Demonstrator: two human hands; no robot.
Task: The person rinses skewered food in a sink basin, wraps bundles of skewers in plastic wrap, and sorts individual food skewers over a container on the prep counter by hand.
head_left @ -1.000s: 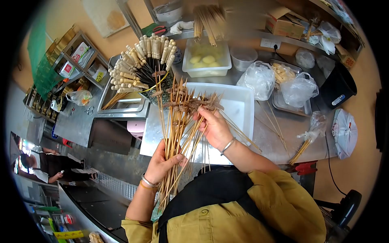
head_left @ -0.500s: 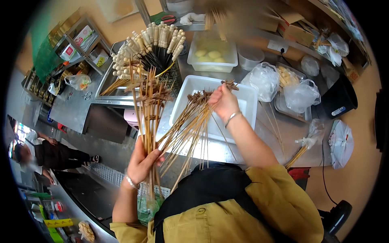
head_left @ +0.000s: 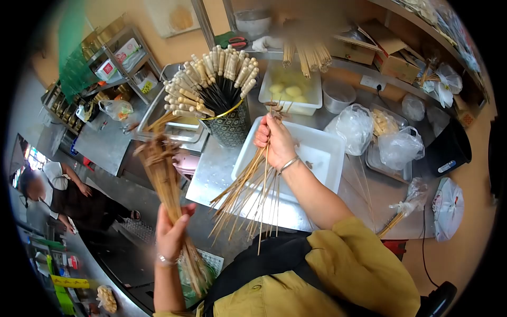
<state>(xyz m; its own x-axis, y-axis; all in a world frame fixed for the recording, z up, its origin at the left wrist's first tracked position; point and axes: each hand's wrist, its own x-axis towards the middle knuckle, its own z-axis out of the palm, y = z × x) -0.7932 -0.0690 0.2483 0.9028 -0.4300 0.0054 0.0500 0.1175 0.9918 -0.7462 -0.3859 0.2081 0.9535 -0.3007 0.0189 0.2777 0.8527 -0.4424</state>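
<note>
My left hand (head_left: pixel 173 235) is closed round a thick bundle of bamboo skewers (head_left: pixel 168 182), smeared by motion and leaning left. Brown pieces of food, perhaps meat, are threaded near their upper ends. My right hand (head_left: pixel 275 141) grips a second bunch of skewers (head_left: pixel 253 187) just below its brown-tipped top. Their bare sticks fan out downward and to the left. That hand is over the left part of a white plastic tub (head_left: pixel 325 150), which holds a few small brown bits. Fingers partly hide the food on this bunch.
A patterned bucket (head_left: pixel 228 129) of wooden-handled rods stands behind the tub. Further back is a container (head_left: pixel 316 100) of yellowish pieces in liquid. Plastic bags (head_left: pixel 351 129) and a black bin (head_left: pixel 449 150) are to the right. Another person (head_left: pixel 74 190) stands far left.
My left hand's bundle has swung left and tilted away from the right one. My right hand has closed round its bunch and gathered it upright. The view has shifted slightly.
</note>
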